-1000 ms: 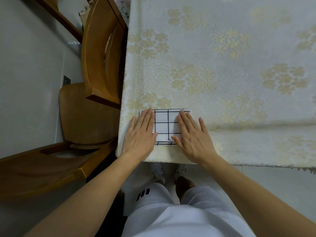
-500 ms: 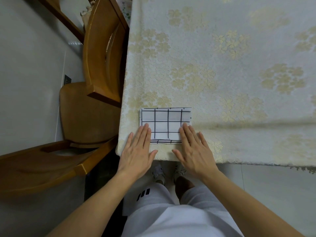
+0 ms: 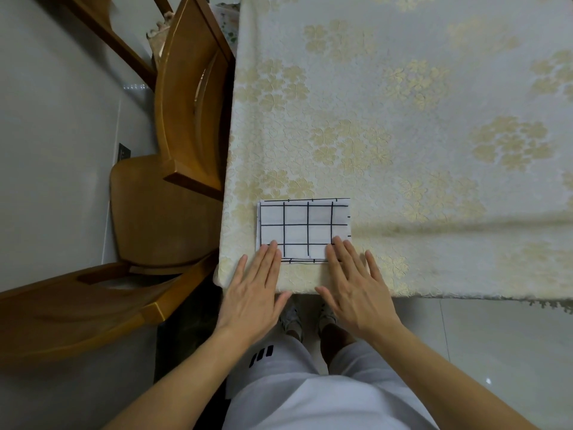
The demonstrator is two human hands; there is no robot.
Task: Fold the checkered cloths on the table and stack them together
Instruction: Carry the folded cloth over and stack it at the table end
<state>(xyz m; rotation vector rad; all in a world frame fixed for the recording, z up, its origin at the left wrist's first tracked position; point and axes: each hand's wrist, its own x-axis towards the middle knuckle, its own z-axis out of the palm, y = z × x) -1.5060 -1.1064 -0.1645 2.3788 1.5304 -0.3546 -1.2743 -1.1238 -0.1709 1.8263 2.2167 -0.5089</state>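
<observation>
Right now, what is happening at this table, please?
A person stands at the table's near edge with a folded checkered cloth lying flat on the floral tablecloth. Both hands are flat and open: the left hand and right hand touch only the cloth's near corners with their fingertips. Wooden chairs stand at the left.

The checkered cloth (image 3: pixel 303 228) is thin woven fabric, white with black lines, matt and smooth, with layered edges showing at its 6 o'clock side. The desk (image 3: pixel 434 135) is covered by a cream tablecloth with embossed pale gold flowers; its surface looks textured and slightly shiny. At 9 o'clock the chairs (image 3: pixel 189 97) are varnished brown wood, glossy and smooth. The floor (image 3: pixel 55 125) is grey tile, polished, with small light reflections.
</observation>
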